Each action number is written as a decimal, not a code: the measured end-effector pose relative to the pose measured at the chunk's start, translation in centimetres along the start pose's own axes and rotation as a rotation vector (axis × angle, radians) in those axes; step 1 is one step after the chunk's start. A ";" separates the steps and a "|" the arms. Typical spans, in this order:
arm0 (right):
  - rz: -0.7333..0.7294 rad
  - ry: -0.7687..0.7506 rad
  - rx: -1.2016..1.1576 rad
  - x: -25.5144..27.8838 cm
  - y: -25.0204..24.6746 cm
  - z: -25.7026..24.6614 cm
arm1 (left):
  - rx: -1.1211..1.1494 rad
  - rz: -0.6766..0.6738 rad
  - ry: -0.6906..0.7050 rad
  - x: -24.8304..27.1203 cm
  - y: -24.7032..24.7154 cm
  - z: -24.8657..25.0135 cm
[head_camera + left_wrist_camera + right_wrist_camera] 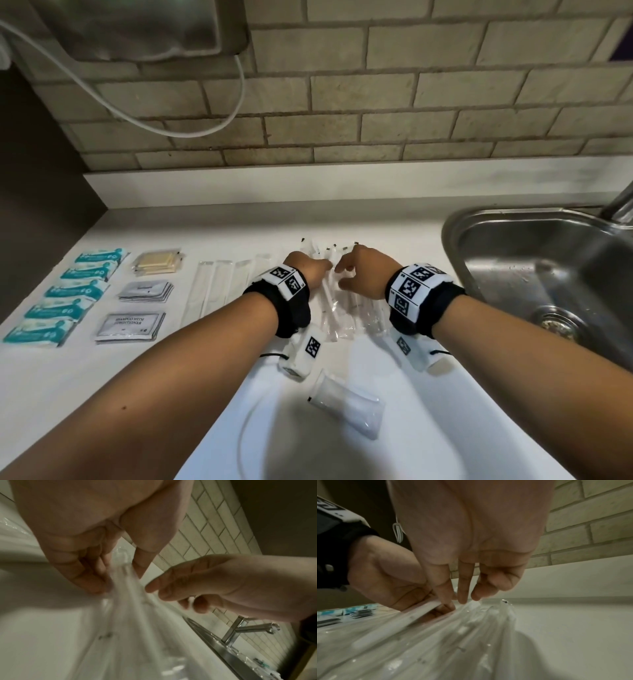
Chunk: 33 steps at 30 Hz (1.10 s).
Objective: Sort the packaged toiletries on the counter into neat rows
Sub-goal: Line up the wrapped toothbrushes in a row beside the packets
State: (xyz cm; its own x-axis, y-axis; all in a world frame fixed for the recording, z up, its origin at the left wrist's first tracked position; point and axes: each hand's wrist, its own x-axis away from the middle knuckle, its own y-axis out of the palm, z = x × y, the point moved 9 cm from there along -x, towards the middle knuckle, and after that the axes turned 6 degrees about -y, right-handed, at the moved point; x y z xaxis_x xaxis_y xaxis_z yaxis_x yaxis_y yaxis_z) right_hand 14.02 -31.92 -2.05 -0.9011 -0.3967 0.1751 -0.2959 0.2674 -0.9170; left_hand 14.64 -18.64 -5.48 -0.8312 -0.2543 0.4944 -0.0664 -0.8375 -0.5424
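Note:
A loose pile of clear-wrapped toothbrushes (346, 308) lies on the white counter (102, 394) between my hands. My left hand (325, 269) reaches into the pile's left side; in the left wrist view its thumb and fingers (102, 586) pinch one wrapped toothbrush (130, 601). That packet shows as a white stick (412, 616) in the right wrist view. My right hand (342, 274) hovers over the pile (471, 628), fingertips (462, 600) pointing down and touching the wrappers, nothing gripped.
Left of the pile lie a row of long white wrapped packets (219, 287), stacks of yellow (157, 262), grey (147, 291) and shampoo sachets (132, 325), and a column of teal packs (68, 294). A clear packet (346, 407) lies nearer me. The steel sink (452, 240) is at right.

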 end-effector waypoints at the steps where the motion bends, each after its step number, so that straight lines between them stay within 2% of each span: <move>1: -0.005 -0.018 0.024 -0.1 0.3 -0.4 | 0.022 -0.001 -0.001 -0.2 -0.1 -0.1; 4: -0.053 -0.047 0.108 -0.1 1.7 -1.0 | 0.029 0.005 0.019 -0.5 -1.0 -0.4; 7: -0.090 -0.073 0.095 0.1 2.8 -1.3 | -0.012 0.014 0.043 -0.7 -1.9 -0.8; 10: -0.134 -0.100 0.113 0.1 3.4 -1.6 | -0.111 0.100 0.069 -0.6 -3.2 -1.1; 14: -0.168 -0.135 0.181 0.0 3.8 -2.3 | -0.260 0.117 0.153 0.0 -3.2 0.1; 23: -0.171 0.018 0.086 0.4 3.5 -0.4 | -0.366 0.077 0.172 -0.3 -1.2 0.3; 28: -0.191 0.054 0.068 0.9 3.3 1.1 | -0.366 0.037 0.166 -0.4 -0.5 0.3; 33: -0.180 0.025 0.142 1.2 2.2 0.2 | -0.390 0.030 0.153 -0.5 -0.7 -0.3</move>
State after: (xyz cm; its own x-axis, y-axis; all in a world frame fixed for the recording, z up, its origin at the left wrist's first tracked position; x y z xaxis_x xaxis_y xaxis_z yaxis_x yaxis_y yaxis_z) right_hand 12.33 -31.98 -3.96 -0.8459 -0.4048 0.3472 -0.4065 0.0678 -0.9112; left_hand 14.95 -17.77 -5.54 -0.9062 -0.1766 0.3842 -0.2207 -0.5774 -0.7860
